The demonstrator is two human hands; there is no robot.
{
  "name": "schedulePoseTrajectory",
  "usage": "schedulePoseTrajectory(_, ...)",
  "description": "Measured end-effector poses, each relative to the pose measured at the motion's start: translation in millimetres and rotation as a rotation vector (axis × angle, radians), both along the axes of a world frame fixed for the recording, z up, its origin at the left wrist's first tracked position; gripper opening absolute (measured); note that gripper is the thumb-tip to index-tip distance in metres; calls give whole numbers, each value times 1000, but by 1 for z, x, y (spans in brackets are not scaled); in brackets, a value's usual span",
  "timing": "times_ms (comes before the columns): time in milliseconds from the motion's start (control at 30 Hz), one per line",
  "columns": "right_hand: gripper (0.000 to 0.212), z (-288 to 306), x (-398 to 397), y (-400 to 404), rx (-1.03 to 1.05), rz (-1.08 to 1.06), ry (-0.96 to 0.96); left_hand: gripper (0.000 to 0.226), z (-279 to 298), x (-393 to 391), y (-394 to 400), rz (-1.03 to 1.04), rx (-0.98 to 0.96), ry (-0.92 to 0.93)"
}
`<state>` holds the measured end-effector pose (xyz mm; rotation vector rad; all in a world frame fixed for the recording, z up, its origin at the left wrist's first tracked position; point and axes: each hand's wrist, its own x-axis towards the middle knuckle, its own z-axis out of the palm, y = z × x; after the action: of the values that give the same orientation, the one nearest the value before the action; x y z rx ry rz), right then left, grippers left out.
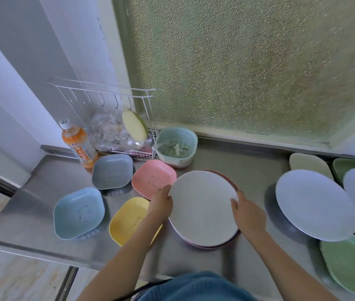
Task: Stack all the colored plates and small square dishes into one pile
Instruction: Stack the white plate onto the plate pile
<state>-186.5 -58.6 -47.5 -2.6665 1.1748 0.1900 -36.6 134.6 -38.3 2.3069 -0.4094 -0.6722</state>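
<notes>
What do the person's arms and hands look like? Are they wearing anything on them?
Both arms are bare, with no sleeves showing. The left hand and right hand wear no gloves, and no rings or watch show. Below the arms is blue clothing.

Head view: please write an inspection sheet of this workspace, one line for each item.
Surface: steel counter, bare metal between dishes.
Job's things: white plate on top of a pink plate; grey, pink, blue and yellow square dishes lie apart; more plates at right.
Clutter: juice bottle, wire rack, colander bowl.
Grippers: left hand and right hand hold the white plate's edges.
Cables: dark cord near the person's waist.
Surroundings: frosted window.
</notes>
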Motion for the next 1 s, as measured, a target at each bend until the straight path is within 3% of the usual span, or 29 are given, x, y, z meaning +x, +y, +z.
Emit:
schedulePoseTrajectory(433,53,-10,5,-6,313,-245,-104,50,-7,-2,-6,118,-121,57)
schedulePoseTrajectory(567,46,-4,-3,-9,272,-266,-179,51,-3,-9,-13,95,-121,49)
schedulePoseTrajectory(767,43,-1,-4,-4,63,-53,-32,47,-3,-5,-15,87,-59,25)
schedulePoseTrajectory(1000,44,-3,-8,-4,-12,-12,-22,46,2,-9,-16,86,-76,21)
